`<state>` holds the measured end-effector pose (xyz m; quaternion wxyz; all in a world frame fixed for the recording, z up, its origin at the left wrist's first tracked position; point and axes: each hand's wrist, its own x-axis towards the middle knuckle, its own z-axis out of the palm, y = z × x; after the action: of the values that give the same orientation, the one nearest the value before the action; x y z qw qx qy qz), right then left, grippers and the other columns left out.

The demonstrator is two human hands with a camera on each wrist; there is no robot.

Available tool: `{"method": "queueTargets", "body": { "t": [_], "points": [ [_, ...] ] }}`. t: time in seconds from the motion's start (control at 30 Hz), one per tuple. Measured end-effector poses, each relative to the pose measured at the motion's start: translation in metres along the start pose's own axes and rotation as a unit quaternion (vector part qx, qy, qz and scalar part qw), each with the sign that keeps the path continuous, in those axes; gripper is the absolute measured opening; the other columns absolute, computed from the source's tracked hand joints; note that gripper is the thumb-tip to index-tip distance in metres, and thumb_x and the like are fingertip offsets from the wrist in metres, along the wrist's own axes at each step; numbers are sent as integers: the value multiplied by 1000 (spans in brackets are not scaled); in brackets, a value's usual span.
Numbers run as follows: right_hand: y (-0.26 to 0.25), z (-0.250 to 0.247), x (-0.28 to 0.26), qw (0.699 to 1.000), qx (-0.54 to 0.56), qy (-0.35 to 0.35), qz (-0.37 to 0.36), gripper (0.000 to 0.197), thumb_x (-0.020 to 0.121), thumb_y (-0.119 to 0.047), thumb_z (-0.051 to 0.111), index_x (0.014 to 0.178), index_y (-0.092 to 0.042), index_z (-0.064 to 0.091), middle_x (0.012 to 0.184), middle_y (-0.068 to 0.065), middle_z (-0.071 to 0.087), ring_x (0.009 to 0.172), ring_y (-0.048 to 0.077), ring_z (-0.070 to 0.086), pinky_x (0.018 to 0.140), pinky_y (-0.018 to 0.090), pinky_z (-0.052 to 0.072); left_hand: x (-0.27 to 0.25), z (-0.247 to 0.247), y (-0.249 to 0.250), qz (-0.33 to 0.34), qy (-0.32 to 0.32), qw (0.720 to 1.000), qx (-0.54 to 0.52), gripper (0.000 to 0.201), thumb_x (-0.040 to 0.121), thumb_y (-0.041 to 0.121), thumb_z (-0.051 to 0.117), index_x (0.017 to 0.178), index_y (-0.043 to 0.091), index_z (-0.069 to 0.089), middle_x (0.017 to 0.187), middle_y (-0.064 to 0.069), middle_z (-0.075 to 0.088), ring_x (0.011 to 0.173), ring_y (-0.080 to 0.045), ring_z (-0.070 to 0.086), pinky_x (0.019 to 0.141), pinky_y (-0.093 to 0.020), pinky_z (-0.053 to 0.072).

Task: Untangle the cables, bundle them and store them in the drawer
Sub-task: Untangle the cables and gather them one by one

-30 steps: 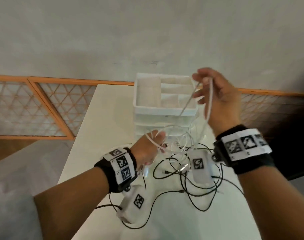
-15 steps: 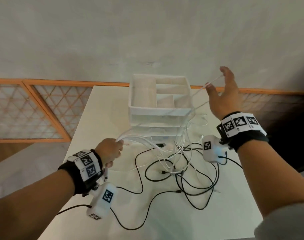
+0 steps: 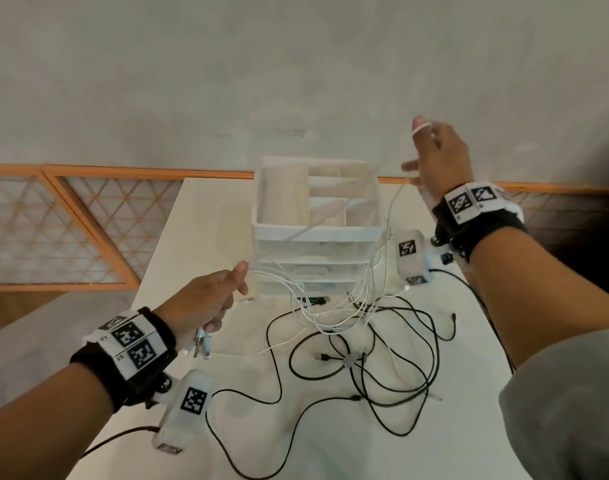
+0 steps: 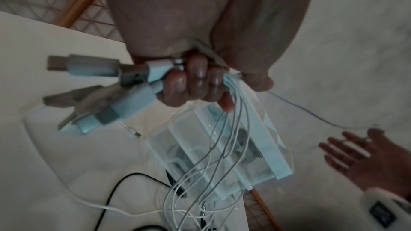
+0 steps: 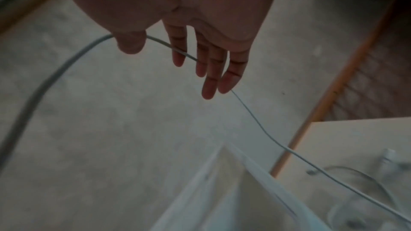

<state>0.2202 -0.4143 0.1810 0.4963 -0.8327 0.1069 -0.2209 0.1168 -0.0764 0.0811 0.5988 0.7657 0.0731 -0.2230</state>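
Observation:
My left hand (image 3: 206,303) grips a bunch of white cables (image 3: 330,306) low at the left of the table. Their USB plugs (image 4: 89,69) stick out behind my curled fingers (image 4: 195,83). The strands run from the fist to a tangle in front of the white drawer unit (image 3: 316,233). My right hand (image 3: 434,157) is raised to the right of the unit with straight fingers. One white cable (image 5: 251,111) is draped across its thumb and fingers (image 5: 211,69). Black cables (image 3: 382,358) lie looped on the table.
The drawer unit stands at the back of the white table (image 3: 199,237), its top tray divided into compartments. An orange lattice railing (image 3: 71,230) runs behind the table. The table's left and right edges are close to both arms.
My left hand has pulled the white bunch left and away from the tangle. My right hand has gone from pinching the cable to straight fingers, moving up and to the right.

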Motion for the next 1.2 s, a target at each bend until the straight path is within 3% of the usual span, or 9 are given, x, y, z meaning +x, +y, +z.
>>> {"method": "queueTargets", "body": {
  "t": [0.13, 0.27, 0.4, 0.63, 0.77, 0.9, 1.0, 1.1, 1.2],
  "points": [
    [-15, -7, 13, 996, 42, -12, -76, 42, 92, -58, 49, 120, -27, 54, 129, -5, 60, 78, 10, 73, 64, 33, 57, 7, 7, 4, 19, 33, 999, -18, 45, 91, 55, 53, 81, 11, 57, 53, 6, 27, 46, -12, 18, 42, -22, 20],
    [40, -5, 7, 997, -48, -59, -30, 45, 86, -50, 59, 125, -30, 52, 135, -6, 57, 97, 19, 71, 86, 41, 54, 10, 10, 8, 32, 51, 998, -34, 42, 91, 50, 58, 78, 11, 62, 52, 4, 29, 47, -13, 19, 43, -23, 21],
    [109, -10, -35, 915, -290, -258, 110, 64, 86, -12, 60, 143, -34, 42, 143, 3, 52, 114, 25, 57, 88, 34, 47, 11, 4, 12, 53, 77, 995, -33, 37, 93, 43, 59, 76, 11, 67, 51, 4, 35, 45, -14, 23, 45, -24, 21],
    [43, 34, -157, 940, -48, -338, 10, 68, 79, -47, 77, 138, -48, 41, 62, -5, 65, 58, 5, 60, 67, 17, 50, -9, 26, 31, 138, -2, 982, 130, 33, 96, 43, 53, 80, 18, 68, 48, 15, 43, 43, -7, 34, 42, -21, 30],
    [51, 62, -179, 898, -176, -402, -10, 17, 87, -47, 67, 94, -33, 63, 62, -7, 62, 46, 2, 54, 51, 20, 48, -26, 41, 37, 187, -88, 959, 193, 33, 97, 38, 51, 81, 18, 72, 55, 7, 39, 52, -9, 35, 49, -15, 28],
    [94, 37, -149, 869, -341, -347, 94, 19, 87, -32, 61, 70, -22, 59, 69, 1, 70, 57, 17, 62, 58, 25, 53, -33, 22, 18, 104, -148, 959, 218, 38, 102, 37, 41, 88, 21, 72, 53, 12, 34, 52, -9, 31, 56, -21, 30],
    [114, 30, -147, 947, -292, -130, -15, 7, 85, -26, 67, 91, -27, 65, 80, -2, 69, 70, 25, 63, 68, 28, 48, -28, 20, -16, 70, -158, 903, 393, 31, 104, 36, 37, 94, 27, 65, 70, 10, 50, 64, -10, 44, 64, -23, 36],
    [122, 43, -172, 946, -248, -209, -2, 68, 86, -20, 72, 143, -33, 37, 104, -15, 59, 78, 12, 65, 82, 30, 54, -17, 24, -51, 71, -49, 888, 452, 27, 105, 23, 34, 96, 17, 59, 87, 1, 61, 72, -21, 52, 65, -26, 40],
    [137, 54, -213, 925, -303, -224, 41, 80, 84, -16, 69, 143, -32, 18, 120, -5, 62, 99, 24, 65, 86, 40, 55, -15, 23, -59, 53, 28, 915, 399, 24, 105, 21, 35, 87, 22, 52, 83, 4, 55, 65, -15, 46, 52, -14, 31]
  ]
}}
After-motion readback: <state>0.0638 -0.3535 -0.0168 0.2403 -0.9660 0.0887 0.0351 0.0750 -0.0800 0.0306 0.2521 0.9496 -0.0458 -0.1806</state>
